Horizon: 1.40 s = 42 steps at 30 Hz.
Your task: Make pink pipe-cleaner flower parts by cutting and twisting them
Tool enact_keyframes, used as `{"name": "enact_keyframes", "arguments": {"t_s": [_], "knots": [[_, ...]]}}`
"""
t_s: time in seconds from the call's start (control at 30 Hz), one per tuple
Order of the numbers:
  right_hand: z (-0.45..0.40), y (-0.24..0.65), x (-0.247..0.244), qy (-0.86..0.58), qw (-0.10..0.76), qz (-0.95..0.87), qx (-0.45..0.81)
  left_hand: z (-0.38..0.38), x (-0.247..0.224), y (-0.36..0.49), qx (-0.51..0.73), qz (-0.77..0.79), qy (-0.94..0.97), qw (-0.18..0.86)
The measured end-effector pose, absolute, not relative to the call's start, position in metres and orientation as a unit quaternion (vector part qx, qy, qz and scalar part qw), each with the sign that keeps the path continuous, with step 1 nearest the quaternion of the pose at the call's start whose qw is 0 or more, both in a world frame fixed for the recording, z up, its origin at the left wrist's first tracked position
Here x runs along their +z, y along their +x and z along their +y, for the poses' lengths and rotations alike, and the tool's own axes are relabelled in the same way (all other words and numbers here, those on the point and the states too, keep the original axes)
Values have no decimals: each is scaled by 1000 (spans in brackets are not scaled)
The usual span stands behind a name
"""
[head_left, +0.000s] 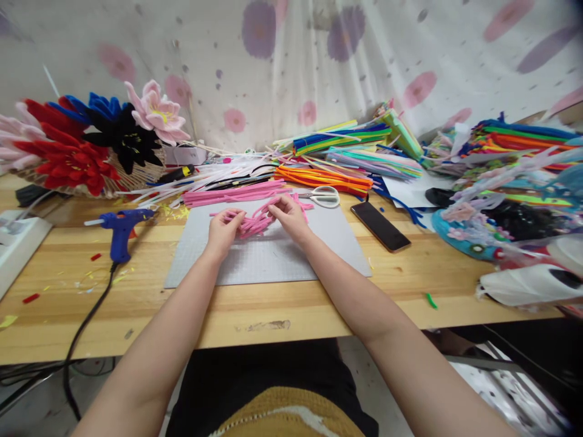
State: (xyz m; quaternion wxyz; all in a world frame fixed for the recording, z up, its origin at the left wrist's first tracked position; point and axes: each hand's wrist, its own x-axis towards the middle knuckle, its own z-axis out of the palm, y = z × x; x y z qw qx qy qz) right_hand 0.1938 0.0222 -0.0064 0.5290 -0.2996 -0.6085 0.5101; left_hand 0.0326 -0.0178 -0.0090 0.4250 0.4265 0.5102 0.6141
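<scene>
Pieces of pink, fuzzy, stick-like craft stem are bunched over the flat grey gridded mat, pretty much right between the two hands. The cluster is spread loosely sideways, tipped up a bit toward the right, so no single clean long axis can be read. Pink is touched from both sides, with the main clump sitting closer to the left hand. Thumb and fingers are pinched narrow there, and a strand looks to be gripped by the right hand too, also nearly closed.
</scene>
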Motion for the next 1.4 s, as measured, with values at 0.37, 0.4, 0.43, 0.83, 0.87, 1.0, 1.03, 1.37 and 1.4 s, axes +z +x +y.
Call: {"name": "enact_keyframes", "arguments": {"t_s": [0.37, 0.4, 0.43, 0.83, 0.87, 1.0, 1.03, 1.37, 1.4], "knots": [[23, 200, -4, -292, 448, -708, 461, -20, -6, 35, 608, 484, 439, 450], [21, 199, -3, -304, 438, -725, 436, -21, -5, 36, 614, 477, 426, 462], [20, 198, -2, -317, 425, -742, 410, -21, -4, 38, 621, 469, 410, 475], [4, 179, -1, -377, 253, -882, 125, -18, 11, 34, 729, 403, 220, 508], [4, 180, -1, -380, 245, -883, 128, -17, 13, 31, 743, 402, 206, 494], [0, 177, 4, -376, 280, -839, 275, -14, 14, 23, 764, 404, 204, 461], [-2, 176, 7, -368, 293, -809, 353, -14, 13, 23, 760, 409, 212, 459], [-1, 173, 10, -344, 250, -619, 660, -17, 8, 24, 701, 485, 311, 421], [0, 171, 6, -357, 267, -642, 624, -17, 9, 25, 691, 482, 304, 445]]}}
